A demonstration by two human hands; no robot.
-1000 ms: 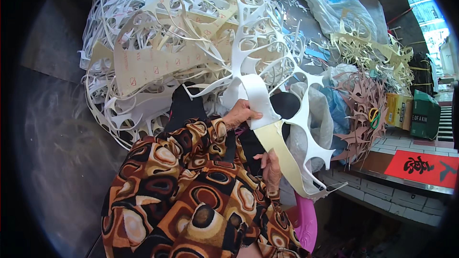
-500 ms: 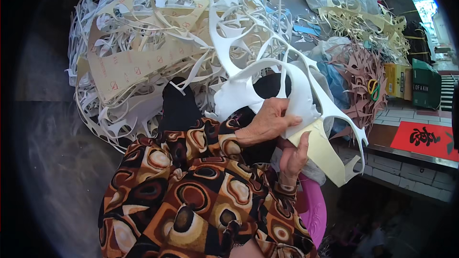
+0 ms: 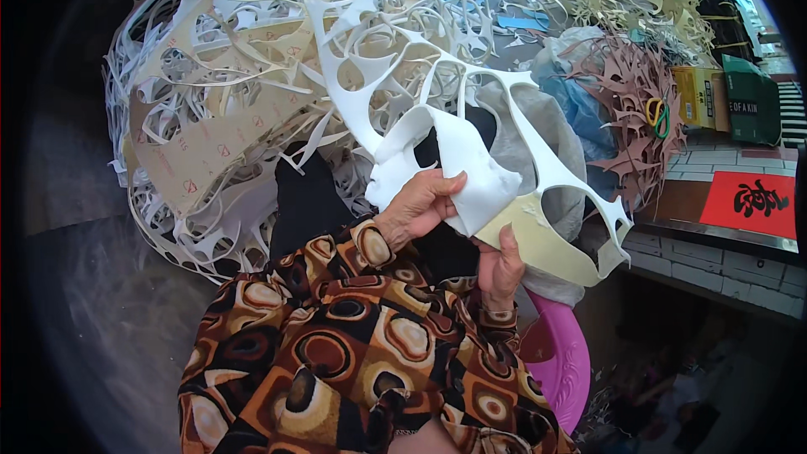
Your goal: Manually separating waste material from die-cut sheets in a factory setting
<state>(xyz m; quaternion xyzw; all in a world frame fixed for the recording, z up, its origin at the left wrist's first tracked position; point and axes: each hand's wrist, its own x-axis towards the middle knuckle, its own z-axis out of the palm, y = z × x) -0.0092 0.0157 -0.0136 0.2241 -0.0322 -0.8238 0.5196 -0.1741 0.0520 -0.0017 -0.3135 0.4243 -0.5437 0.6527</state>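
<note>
A white die-cut foam scrap sheet (image 3: 471, 164) with large cut-out holes hangs in front of me, and part of it is folded over to show a pale yellow backing (image 3: 542, 240). My left hand (image 3: 420, 206) pinches the white part's lower edge between thumb and fingers. Just right of it, my right hand (image 3: 502, 267) grips the yellow-backed part, thumb on top and its fingers mostly hidden underneath. Thin webs of the sheet run up to the left and down to the right, away from both hands.
A big heap of white and beige cut-out scrap (image 3: 218, 134) fills the far left. Brown scrap (image 3: 626, 109) with scissors (image 3: 657, 118) stands at the right, near a red paper (image 3: 748, 208) on a ledge. A pink plastic basin (image 3: 565, 361) sits at lower right.
Both hands have moved left with the sheet, and the left hand has drawn farther from the right. The white part between them now lies more spread out. The whole view has shifted slightly.
</note>
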